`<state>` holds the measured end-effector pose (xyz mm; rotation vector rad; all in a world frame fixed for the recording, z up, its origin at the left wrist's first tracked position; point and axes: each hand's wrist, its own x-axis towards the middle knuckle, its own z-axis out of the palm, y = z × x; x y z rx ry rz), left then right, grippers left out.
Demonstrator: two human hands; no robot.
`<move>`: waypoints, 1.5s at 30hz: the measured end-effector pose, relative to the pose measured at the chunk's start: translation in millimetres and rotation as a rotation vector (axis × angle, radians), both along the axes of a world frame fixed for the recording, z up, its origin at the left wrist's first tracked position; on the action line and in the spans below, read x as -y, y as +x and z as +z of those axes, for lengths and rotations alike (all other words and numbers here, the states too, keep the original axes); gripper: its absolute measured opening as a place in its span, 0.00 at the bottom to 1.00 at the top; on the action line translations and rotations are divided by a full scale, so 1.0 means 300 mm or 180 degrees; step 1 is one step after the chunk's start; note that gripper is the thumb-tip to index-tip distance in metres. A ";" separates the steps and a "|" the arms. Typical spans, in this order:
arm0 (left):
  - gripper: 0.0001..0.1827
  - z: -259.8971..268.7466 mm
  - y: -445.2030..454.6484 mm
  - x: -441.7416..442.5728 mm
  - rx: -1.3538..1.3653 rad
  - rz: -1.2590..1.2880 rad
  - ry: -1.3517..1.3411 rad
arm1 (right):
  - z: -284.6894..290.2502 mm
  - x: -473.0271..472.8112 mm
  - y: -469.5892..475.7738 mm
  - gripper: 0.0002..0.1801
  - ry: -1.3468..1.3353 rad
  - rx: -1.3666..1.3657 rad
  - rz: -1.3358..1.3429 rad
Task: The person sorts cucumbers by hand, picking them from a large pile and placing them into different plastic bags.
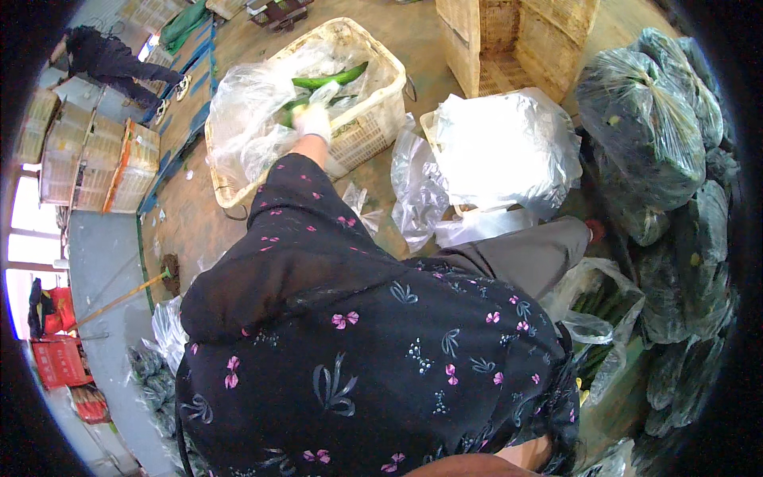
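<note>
My left hand (312, 121), in a pale glove, reaches into a plastic crate (372, 134) lined with clear plastic film (250, 101). It is blurred and lies over or against green cucumbers. Whether its fingers are closed on one is unclear. A long cucumber (331, 78) rests just beyond the hand, across the liner. My right hand is out of view; only bare skin of that arm (527, 453) shows below the black sleeve. Close to that sleeve, an opened clear bag (620, 352) holds long green vegetables. A small yellow thing at the bag's edge is too unclear to name.
Plastic sheets (506, 149) cover a container by my knee. Empty-looking crates (501, 53) stand beyond. Filled bags (650, 125) are piled at right. Stacked crates (134, 167), a long-handled tool (119, 298) and a person (113, 65) are at left.
</note>
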<state>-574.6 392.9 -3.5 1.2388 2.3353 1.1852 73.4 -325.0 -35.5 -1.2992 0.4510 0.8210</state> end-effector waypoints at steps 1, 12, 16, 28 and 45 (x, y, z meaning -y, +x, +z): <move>0.13 0.034 0.119 0.004 0.0072 -0.0413 0.0028 | 0.013 0.033 -0.018 0.27 -0.0010 0.0021 -0.0081; 0.28 0.367 1.414 0.707 0.1749 -0.5772 -0.1287 | 0.108 -0.169 -0.082 0.21 0.0582 0.0162 -0.0432; 0.51 0.272 1.696 0.987 0.0424 -0.6525 -0.1291 | 0.096 -0.118 -0.079 0.19 0.0090 0.0398 -0.0550; 0.06 0.111 1.883 1.227 0.3768 -0.5879 -0.5473 | -0.145 -0.242 0.031 0.24 -0.2753 0.2033 0.3438; 0.13 0.097 1.913 1.089 -0.2240 -0.8941 -0.3419 | -0.486 -0.199 0.262 0.29 -0.4024 0.0772 0.1931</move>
